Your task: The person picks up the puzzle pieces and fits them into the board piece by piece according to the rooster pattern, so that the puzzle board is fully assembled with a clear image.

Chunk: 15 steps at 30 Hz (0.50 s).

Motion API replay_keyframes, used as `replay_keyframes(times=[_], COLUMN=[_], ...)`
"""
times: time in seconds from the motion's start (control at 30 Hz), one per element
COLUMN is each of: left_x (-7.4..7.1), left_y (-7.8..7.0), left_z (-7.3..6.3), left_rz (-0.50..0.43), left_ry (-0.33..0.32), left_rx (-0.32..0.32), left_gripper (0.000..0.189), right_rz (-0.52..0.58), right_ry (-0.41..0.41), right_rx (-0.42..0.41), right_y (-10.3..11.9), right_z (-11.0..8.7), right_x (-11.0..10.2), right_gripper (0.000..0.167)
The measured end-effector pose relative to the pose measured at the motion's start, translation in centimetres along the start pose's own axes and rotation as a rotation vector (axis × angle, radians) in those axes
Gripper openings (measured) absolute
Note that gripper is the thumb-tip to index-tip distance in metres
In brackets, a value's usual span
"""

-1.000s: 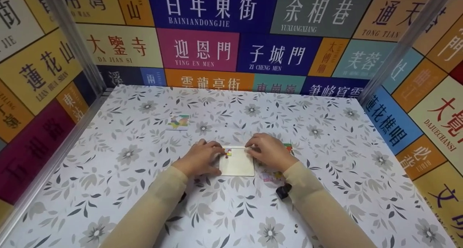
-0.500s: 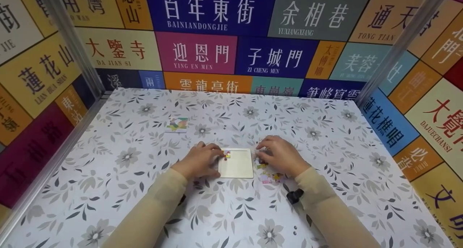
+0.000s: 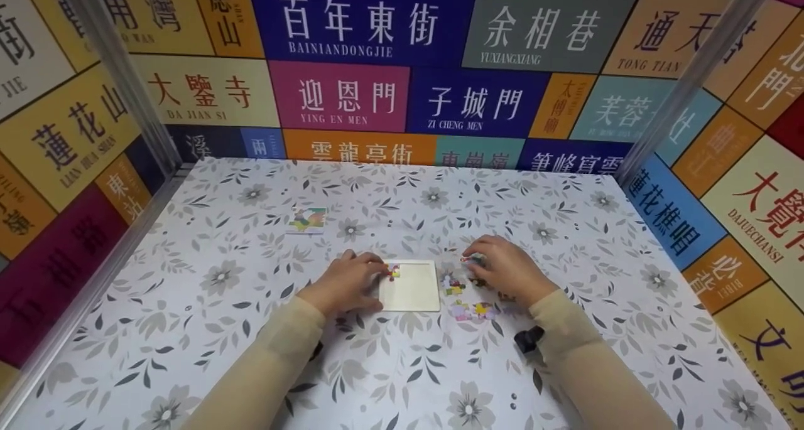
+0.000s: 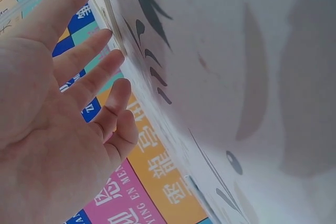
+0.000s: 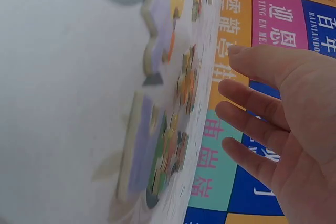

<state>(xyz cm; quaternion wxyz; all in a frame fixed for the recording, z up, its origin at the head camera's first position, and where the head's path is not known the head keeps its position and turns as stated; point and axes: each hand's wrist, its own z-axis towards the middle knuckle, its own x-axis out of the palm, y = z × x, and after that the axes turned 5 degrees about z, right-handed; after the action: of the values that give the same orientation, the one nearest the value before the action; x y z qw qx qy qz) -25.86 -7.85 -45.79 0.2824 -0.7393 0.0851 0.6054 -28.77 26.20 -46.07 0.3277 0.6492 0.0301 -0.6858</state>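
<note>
A pale square puzzle board [image 3: 411, 287] lies flat on the flowered table, with one colourful piece [image 3: 394, 270] set in its top left corner. My left hand [image 3: 370, 273] rests at the board's left edge, fingers by that piece; in the left wrist view the left hand [image 4: 100, 61] has straight fingers and holds nothing. My right hand [image 3: 480, 263] hovers over the loose puzzle pieces [image 3: 453, 286] scattered right of the board. In the right wrist view the right hand [image 5: 236, 103] is spread and empty, just above the pieces [image 5: 173, 145].
A small picture card [image 3: 308, 219] lies at the back left of the table [image 3: 220, 329]. More loose pieces [image 3: 472, 309] sit near my right wrist. Walls covered with coloured signs [image 3: 352, 97] close in the table on three sides, with metal posts [image 3: 125, 72] at the corners.
My right hand has slid from the board's top right edge to the right, over the loose pieces. My left hand has stayed at the board's left edge.
</note>
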Motion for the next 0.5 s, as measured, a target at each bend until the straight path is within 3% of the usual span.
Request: replay_keyframes(times=[0.2,0.4,0.5], left_x=[-0.1,0.0,0.1], left_y=[0.1,0.2,0.1], left_z=[-0.1,-0.2,-0.1], left_rz=[0.0,0.041,0.047], left_ry=[-0.005,-0.055,-0.046], left_rx=[0.019,0.089,0.084], left_gripper=[0.06,0.057,0.058], right_rz=[0.028,0.018,0.016], right_ry=[0.007,0.023,0.039], right_rx=[0.012,0.025,0.036], right_y=[-1.0,-1.5,-1.7], right_z=[-0.4,-0.7,-0.7], right_x=[-0.5,-0.6,-0.4], right_gripper=[0.024,0.025,0.024])
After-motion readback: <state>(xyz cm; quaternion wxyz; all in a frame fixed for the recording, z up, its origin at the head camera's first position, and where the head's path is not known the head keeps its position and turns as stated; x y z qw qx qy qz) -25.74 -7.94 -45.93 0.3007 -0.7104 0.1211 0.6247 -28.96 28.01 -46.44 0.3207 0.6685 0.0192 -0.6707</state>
